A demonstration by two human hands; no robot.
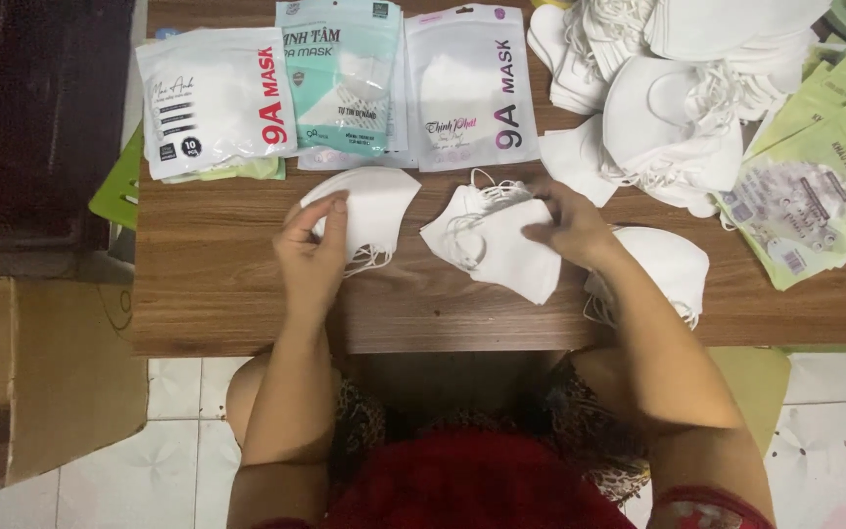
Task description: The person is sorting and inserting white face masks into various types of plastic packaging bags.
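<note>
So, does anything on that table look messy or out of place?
Mostly tidy. The loose white masks at the far right lie in a tangled heap, ear loops knotted together, and green packets overhang the table edge. Nothing looks torn or spilled.

Far edge of wooden table (208,294): three flat rectangular pouches in a row. Left white pouch (212,98), red and black print. Middle teal pouch (340,83), overlapping others beneath. Right white pouch (470,88), clear window, purple print. Right edge: fanned stack of pale green pouches (824,186), grey-white label panels.
</note>
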